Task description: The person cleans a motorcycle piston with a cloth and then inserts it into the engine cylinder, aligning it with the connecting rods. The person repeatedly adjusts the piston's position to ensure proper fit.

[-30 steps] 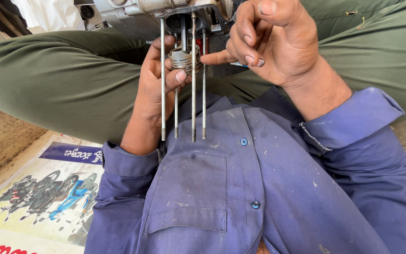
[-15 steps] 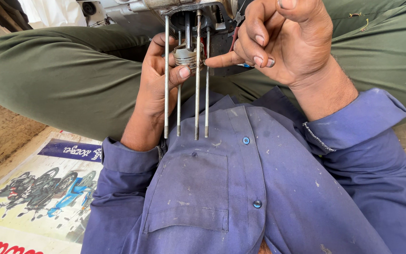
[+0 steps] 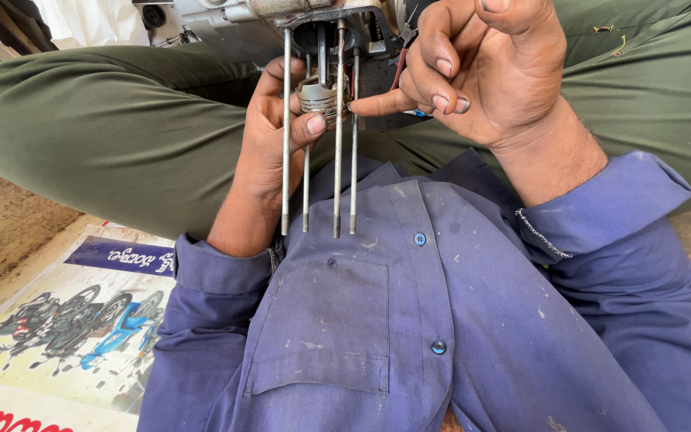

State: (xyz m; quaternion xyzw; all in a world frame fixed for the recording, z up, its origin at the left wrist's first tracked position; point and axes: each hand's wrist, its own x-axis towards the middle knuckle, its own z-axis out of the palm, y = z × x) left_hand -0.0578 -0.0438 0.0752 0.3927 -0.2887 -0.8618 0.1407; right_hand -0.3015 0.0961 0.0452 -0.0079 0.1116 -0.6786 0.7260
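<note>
Head view, read from the left edge across to the right:

- A printed poster (image 3: 65, 320) with motorcycles pictured on it lay flat on the ground at the lower left, partly tucked under the blue sleeve (image 3: 209, 320) of the left arm.
- The left knee in green trousers (image 3: 105, 128) crossed the upper left, with the engine block (image 3: 265, 20) — grey metal, cut off by the top edge — resting just beyond it.
- The left hand (image 3: 269, 152) reached up from below, its fingers curled round the far side of the piston and its thumb pressed on the near side; it grasped the piston.
- The piston (image 3: 319, 96), a small ringed silver cylinder, sat just under the engine block, between the long studs and pinched in that left hand.
- Four thin metal studs (image 3: 337, 160) ran from the engine block towards the chest, roughly parallel, their free ends just above the blue shirt (image 3: 409, 336).
- The right hand (image 3: 489, 72) came in from the upper right with its index fingertip touching the right side of the piston; the other fingers were curled loosely — whether they gripped anything I could not tell.
- A thin red wire (image 3: 397, 74) showed just behind that index finger.
- The right sleeve cuff (image 3: 601, 212) lay over the right leg.
</note>
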